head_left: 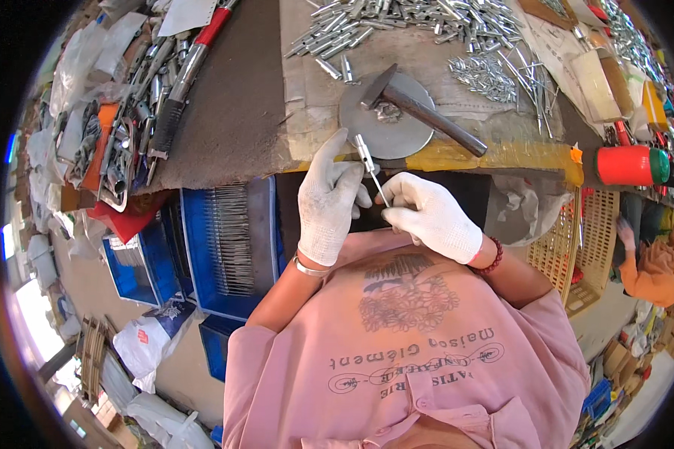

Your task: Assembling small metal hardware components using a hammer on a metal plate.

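Note:
My right hand (434,218), in a white knit glove, pinches the lower end of a thin metal rod (377,184). A short shiny metal sleeve (363,152) with a hole in its side sits at the rod's upper end, tilted to the left. Close beside the sleeve is my gloved left hand (326,202), its index finger stretched upward and the other fingers partly bent; its palm is hidden. On the bench just beyond, a hammer (427,116) lies across a round grey metal plate (356,112), with small metal bits near its head.
Metal sleeves (442,19) are heaped at the back of the bench, beside small parts (483,77) and loose rods (535,86). Tools (146,90) crowd the left. Below stand a blue bin (232,303) of rods and a yellow crate (554,247). A red container (623,165) lies right; another person (659,269) is beyond.

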`<state>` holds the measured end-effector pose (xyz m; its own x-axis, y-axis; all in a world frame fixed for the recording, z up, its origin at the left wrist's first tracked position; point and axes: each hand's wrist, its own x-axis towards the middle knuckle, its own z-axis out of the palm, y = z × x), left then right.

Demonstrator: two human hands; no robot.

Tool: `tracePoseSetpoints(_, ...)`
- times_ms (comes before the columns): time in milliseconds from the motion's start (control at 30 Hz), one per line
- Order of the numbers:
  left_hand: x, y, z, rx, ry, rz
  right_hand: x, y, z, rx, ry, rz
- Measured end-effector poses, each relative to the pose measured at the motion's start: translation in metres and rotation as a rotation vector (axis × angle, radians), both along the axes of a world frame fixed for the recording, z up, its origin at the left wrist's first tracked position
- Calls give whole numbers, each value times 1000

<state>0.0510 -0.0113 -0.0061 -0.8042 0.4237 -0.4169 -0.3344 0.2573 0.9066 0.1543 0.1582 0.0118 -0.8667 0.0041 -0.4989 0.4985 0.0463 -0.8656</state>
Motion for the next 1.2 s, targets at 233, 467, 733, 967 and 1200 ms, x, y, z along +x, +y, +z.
tracePoseSetpoints(233,-1,-30,13,148,-19,138,-9,-22,-3,158,139,111)
tracePoseSetpoints(467,4,-153,-54,16,26,605,-17,17,-3,92,285,-32)
tracePoseSetpoints(733,43,-342,-228,-311,-11,1155,-31,11,0,172,198,-80)
tracePoseSetpoints(967,43,-479,-356,-920,297,803,-31,14,-5,144,199,-103)
tracePoseSetpoints(1200,19,-440,-341,-1229,142,746,-23,15,-10,176,250,-121)
